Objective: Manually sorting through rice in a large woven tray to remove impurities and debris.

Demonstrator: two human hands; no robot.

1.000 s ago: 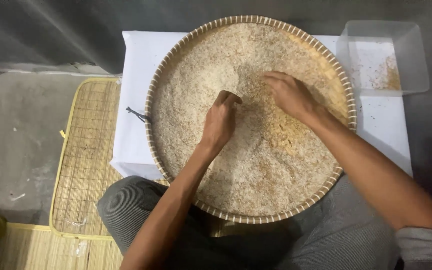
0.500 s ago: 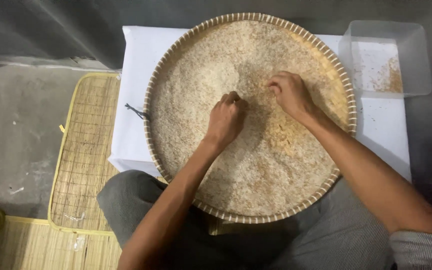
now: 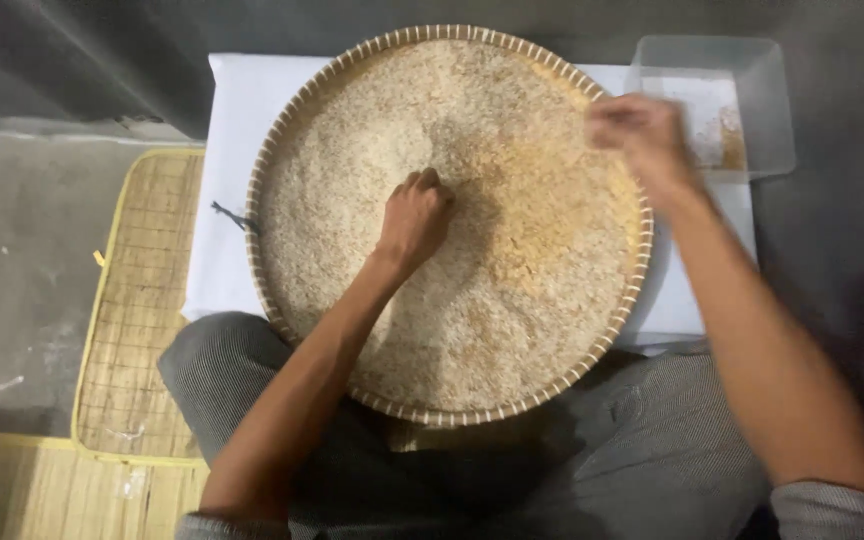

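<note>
Change since the half-second-earlier frame: the right hand (image 3: 640, 135) has left the grain bed and now sits at about 2 o'clock on the round woven tray (image 3: 282, 180), over the rim and heading toward the clear plastic container (image 3: 767, 100) just beyond it. The hand is motion-blurred; fingers look bunched, as if pinching something small, but I cannot tell whether anything is actually held. The container's floor carries a small brownish heap of bits — consistent, in my judgement, with pickings lifted out of the rice.

The left hand (image 3: 414, 215) has stayed near the tray's centre, loosely clenched, knuckles up, fingertips pressed into the rice (image 3: 512, 300). No separate item visible in its grasp.

The rice fills the tray almost to the rim, paler at 9–11 o'clock, tanner from centre to 3 o'clock, with a shallow furrow by the left hand.

Edges and room:
- The tray rests on a white cloth-covered surface (image 3: 222, 250), overhanging it at 6 o'clock above the person's lap.
- The container stands just beside the rim at 1–2 o'clock — short, unobstructed path for the right hand.
- A bamboo mat (image 3: 137, 320) lies on the floor at 8–9 o'clock, apart from the tray.
- A small dark cord end (image 3: 227, 213) pokes out at the 9 o'clock rim.
</note>
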